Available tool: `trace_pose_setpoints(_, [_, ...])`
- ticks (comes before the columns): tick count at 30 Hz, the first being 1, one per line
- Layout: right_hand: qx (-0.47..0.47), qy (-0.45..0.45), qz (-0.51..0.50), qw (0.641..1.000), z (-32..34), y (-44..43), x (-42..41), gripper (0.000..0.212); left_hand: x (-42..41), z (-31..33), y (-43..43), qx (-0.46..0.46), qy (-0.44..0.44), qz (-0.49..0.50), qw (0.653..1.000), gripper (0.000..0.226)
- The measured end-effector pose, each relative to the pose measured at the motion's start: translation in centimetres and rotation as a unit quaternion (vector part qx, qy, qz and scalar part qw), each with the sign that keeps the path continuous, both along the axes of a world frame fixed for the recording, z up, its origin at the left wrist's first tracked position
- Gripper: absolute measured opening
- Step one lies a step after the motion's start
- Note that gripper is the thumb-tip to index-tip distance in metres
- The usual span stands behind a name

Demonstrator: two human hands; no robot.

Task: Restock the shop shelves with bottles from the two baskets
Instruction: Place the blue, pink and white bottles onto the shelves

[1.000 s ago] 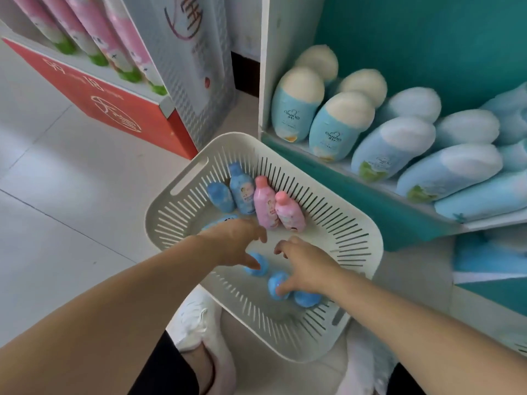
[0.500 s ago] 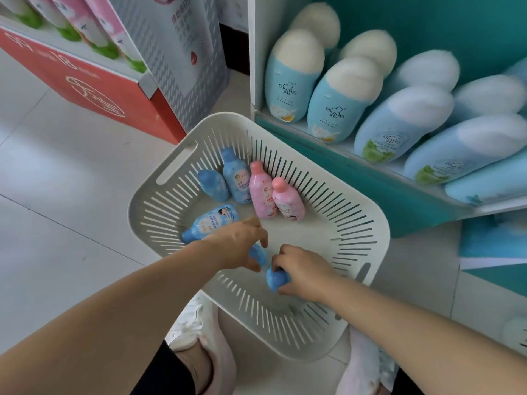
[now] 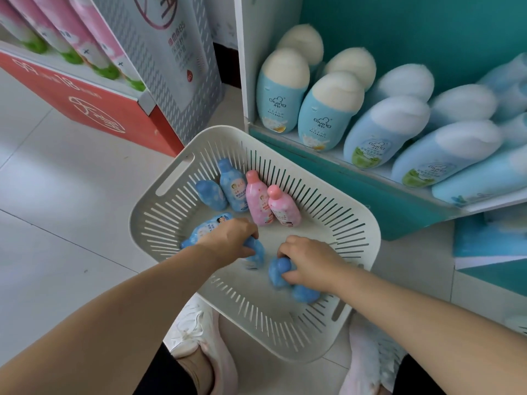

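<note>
A white slotted basket (image 3: 171,212) stands on the floor in front of me. Inside it lie several small bottles: two pink ones (image 3: 258,199) and two blue ones (image 3: 232,185) at the far side, and another blue one (image 3: 204,228) on its side at the left. My left hand (image 3: 228,238) grips a small blue bottle (image 3: 256,252) in the basket's middle. My right hand (image 3: 308,260) grips another small blue bottle (image 3: 278,273), with one more blue bottle (image 3: 303,293) lying under my wrist.
A teal shelf (image 3: 370,189) at the right carries several large blue bottles with white caps (image 3: 282,92). A red display stand (image 3: 94,109) with pink bottles is at the left. My two white shoes (image 3: 199,337) sit below the basket on the tiled floor.
Both hands have closed round small blue bottles in the basket. My left hand shifted slightly, uncovering the blue bottle lying at the basket's left. The view tilted a little closer.
</note>
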State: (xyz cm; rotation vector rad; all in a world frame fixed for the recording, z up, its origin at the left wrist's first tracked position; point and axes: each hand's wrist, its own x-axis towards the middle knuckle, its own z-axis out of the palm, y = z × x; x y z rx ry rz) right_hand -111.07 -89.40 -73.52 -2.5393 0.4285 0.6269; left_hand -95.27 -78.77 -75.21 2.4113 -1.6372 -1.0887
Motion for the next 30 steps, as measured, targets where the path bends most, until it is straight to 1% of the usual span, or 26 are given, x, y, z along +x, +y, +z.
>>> trace_pose_setpoints(4, [0.035, -0.037, -0.018, 0.999, 2.9, -1.4, 0.9, 0.026, 0.8, 2.7, -0.9, -0.055, 0.003, 0.032, 0.998, 0.030])
trace_pose_setpoints(8, [0.068, -0.072, -0.045, 0.994, 6.9, -2.6, 1.6, 0.028, 1.3, 6.5, -1.4, -0.111, -0.031, 0.061, 0.991, 0.035])
trace_pose_setpoints(13, [0.063, -0.117, -0.076, 0.988, 13.1, -3.7, 1.0, 0.027, 1.7, 12.1, -1.4, -0.169, -0.056, 0.096, 0.979, 0.032])
trace_pose_setpoints(17, [0.074, -0.150, -0.117, 0.979, 17.8, -4.2, -0.6, 0.020, 0.9, 17.4, -0.8, -0.236, -0.080, 0.121, 0.961, 0.032])
trace_pose_setpoints(23, [0.109, -0.213, -0.182, 0.954, 24.1, -3.6, -3.4, 0.017, -1.3, 25.1, 0.2, -0.298, -0.104, 0.148, 0.937, 0.032])
trace_pose_setpoints(25, [0.124, -0.236, -0.201, 0.943, 25.7, -3.2, -4.5, 0.010, -2.1, 27.5, 0.6, -0.317, -0.094, 0.171, 0.928, 0.031])
trace_pose_setpoints(27, [0.134, -0.257, -0.227, 0.930, 27.2, -2.8, -5.4, 0.010, -2.9, 29.8, 1.1, -0.343, -0.080, 0.186, 0.917, 0.030])
trace_pose_setpoints(30, [0.105, -0.287, -0.257, 0.917, 29.8, -2.6, -6.6, 0.013, -4.2, 32.9, 1.8, -0.363, -0.093, 0.182, 0.909, 0.028])
